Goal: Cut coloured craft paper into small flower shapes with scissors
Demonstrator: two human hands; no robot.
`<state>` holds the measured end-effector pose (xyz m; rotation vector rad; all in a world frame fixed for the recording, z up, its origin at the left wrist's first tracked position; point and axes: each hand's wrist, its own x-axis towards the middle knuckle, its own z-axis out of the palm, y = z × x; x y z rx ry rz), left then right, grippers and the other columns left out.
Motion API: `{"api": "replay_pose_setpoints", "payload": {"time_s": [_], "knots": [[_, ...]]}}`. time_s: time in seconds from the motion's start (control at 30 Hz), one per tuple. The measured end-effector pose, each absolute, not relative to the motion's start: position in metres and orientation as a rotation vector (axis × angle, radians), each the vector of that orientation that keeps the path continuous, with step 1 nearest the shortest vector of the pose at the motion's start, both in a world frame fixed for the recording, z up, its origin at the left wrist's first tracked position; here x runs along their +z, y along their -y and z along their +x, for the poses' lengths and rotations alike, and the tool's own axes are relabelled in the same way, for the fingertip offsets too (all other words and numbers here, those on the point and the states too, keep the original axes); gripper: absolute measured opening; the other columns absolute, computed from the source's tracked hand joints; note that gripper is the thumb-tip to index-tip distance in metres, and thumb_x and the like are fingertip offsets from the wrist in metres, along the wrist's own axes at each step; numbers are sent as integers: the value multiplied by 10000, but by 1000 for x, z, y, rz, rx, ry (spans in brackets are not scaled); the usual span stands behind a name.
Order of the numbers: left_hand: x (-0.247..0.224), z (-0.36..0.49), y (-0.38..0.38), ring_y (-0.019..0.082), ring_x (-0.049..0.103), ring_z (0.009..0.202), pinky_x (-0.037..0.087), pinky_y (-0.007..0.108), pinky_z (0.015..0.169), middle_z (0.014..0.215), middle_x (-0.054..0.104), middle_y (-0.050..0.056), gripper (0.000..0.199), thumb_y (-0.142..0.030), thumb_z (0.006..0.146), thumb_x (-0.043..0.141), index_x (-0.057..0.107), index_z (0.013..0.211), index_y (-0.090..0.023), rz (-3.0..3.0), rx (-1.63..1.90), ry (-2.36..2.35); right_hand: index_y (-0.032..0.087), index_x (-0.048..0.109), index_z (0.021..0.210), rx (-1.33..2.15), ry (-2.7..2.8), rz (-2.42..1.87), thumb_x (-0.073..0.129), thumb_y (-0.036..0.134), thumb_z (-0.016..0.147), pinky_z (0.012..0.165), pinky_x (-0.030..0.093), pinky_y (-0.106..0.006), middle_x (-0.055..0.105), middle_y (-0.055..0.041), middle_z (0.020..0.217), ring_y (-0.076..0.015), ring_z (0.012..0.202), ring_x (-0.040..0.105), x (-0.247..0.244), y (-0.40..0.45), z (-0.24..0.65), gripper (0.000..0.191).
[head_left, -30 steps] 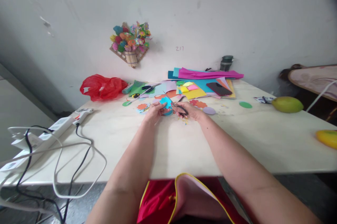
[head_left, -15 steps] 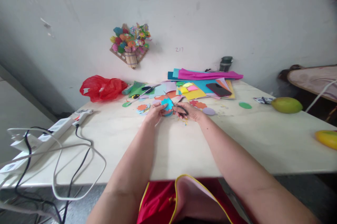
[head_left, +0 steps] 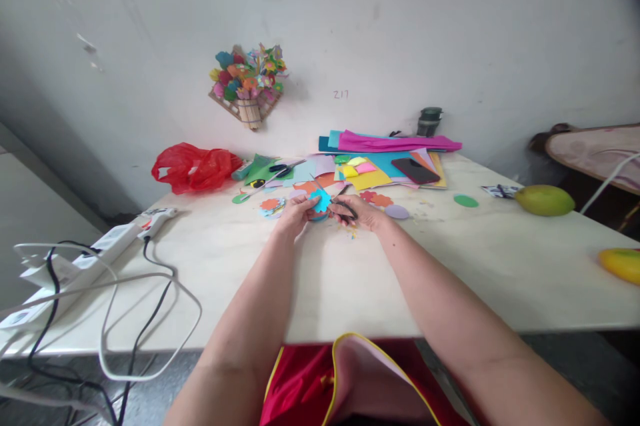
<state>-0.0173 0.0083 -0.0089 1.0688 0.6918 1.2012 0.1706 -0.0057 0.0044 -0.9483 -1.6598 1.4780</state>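
Note:
A bright blue paper flower (head_left: 321, 199) with a scalloped edge is pinched in my left hand (head_left: 297, 210). My right hand (head_left: 361, 211) grips dark-handled scissors (head_left: 347, 210), their blades at the flower's right edge and pointing up and away from me. Whether the blades touch the paper I cannot tell. Under the hands are tiny paper scraps (head_left: 353, 234) and part of a blue disc. An orange paper flower (head_left: 270, 204) lies left of my left hand on other cut pieces. Beyond my right hand are a second orange flower (head_left: 383, 201) and a lilac disc (head_left: 397, 211).
Coloured sheets (head_left: 373, 179), a phone (head_left: 416, 171) and a second pair of scissors (head_left: 286, 170) lie at the back. A red plastic bag (head_left: 195, 168) stands back left. Power strips (head_left: 107, 246) with loose cables fill the left side. A green mango (head_left: 545, 200) rests at right.
The blue flower has shifted and turned slightly to the right in my left hand. Both arms stay almost where they were.

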Motion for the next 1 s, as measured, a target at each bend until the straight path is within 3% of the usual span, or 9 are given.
{"api": "replay_pose_setpoints", "payload": {"time_s": [0.73,1.0], "knots": [[-3,-16,-5,99,517,445,422,231,469,514,596,-6,382,-345,451,895,595,579,-146,1073,1275,-705,152,557,779,1475,1742,-971,748,431,750,288,251,-139,584,33,536,-47,372,483,7,7,174,340],[-3,-17,-4,93,528,458,428,228,486,528,600,-12,307,-311,538,854,615,621,-136,1111,1278,-686,155,547,769,1471,1794,-964,745,456,732,295,257,-140,594,28,540,-51,379,491,2,1,176,362]]}}
